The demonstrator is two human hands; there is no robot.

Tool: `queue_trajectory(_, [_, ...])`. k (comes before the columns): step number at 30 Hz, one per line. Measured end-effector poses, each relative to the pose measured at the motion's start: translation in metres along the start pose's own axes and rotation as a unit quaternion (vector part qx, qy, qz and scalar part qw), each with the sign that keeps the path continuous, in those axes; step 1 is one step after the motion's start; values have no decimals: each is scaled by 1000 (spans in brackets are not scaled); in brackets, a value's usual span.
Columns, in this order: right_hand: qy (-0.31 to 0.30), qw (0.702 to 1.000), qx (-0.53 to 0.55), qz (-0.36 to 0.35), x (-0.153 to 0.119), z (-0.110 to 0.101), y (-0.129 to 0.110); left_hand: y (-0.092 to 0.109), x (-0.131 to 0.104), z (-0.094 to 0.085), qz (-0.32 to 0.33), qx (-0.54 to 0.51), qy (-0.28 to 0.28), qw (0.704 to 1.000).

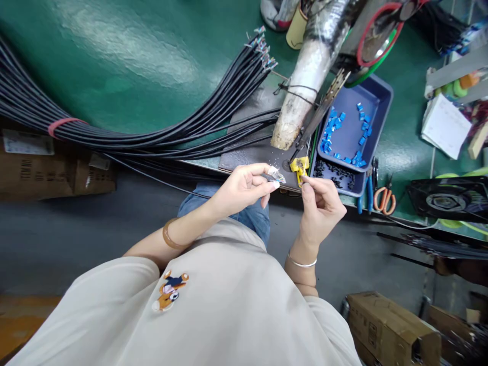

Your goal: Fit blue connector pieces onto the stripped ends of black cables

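My left hand [249,188] is closed in a pinch near the table's front edge. Between its thumb and fingers is a stripped cable end [281,179], with a bit of blue wire and pale, shiny material showing. To the right, my right hand [322,203] has thumb and forefinger pressed together; whatever they hold is too small to make out. Just beyond its fingertips is a yellow plastic tool [300,165] at the table edge. A thick bundle of black cables [183,129] with stripped ends lies across the table on the left.
A blue-grey bin [375,101] holds blue clips [331,127]; small black parts [339,175] lie in a tray below. A whitish wrapped post [305,86] stands overhead. Blue-handled pliers [369,193], orange-handled scissors [385,198] and a black fan [450,198] sit rightward.
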State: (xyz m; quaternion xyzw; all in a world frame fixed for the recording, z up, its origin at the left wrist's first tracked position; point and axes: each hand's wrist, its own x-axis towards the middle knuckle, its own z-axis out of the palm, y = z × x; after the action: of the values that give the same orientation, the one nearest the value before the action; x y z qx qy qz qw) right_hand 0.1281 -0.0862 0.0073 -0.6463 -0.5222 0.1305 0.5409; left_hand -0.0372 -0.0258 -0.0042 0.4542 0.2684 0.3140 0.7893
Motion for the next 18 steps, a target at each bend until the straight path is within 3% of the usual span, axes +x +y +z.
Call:
queue_trajectory(5, [-37, 998, -40, -34, 0, -2, -9, -2, 3, 5, 26, 42, 41, 998])
queue_trajectory(12, [-124, 967, -148, -164, -1, -8, -9, -5, 10, 9, 35, 55, 63, 996])
queue_trajectory(15, [-129, 973, -130, -139, -3, -10, -7, -6, 11, 10, 32, 53, 66, 996])
queue_trajectory(18, [-80, 994, -52, -45, -3, -10, -5, -5, 11, 10, 40, 59, 70, 995])
